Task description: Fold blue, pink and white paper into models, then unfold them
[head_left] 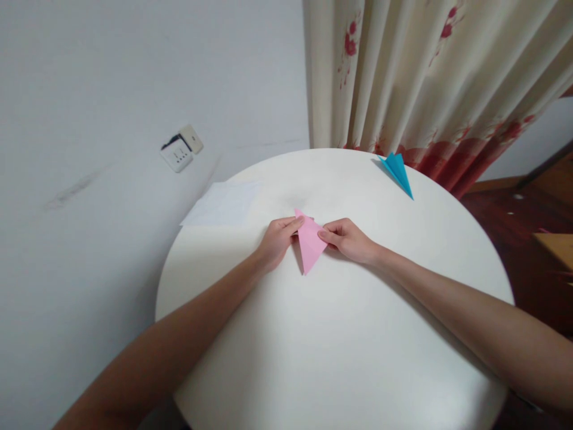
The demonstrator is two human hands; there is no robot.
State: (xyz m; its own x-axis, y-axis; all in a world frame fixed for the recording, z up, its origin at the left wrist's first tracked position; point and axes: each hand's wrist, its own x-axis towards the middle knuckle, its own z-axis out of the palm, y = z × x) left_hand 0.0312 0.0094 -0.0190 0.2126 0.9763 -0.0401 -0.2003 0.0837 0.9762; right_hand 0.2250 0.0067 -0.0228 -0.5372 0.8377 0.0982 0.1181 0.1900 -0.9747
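Observation:
Between my two hands is a folded piece of pink paper (310,243), roughly triangular, with one point toward me. My left hand (280,240) pinches its left edge near the top, thumb on the upper face. At the right corner my right hand (347,240) pinches it the same way, thumb on top and fingers underneath. The fingers behind the paper are partly hidden. A folded blue paper plane (397,172) lies at the far right of the table, its narrow tip toward me.
The round white table (277,358) stands against the wall. White sheets of paper (221,204) lie at its far left edge. A floral curtain (403,77) hangs behind it, and a socket (178,155) is on the wall. A wooden piece of furniture (557,248) is at the right.

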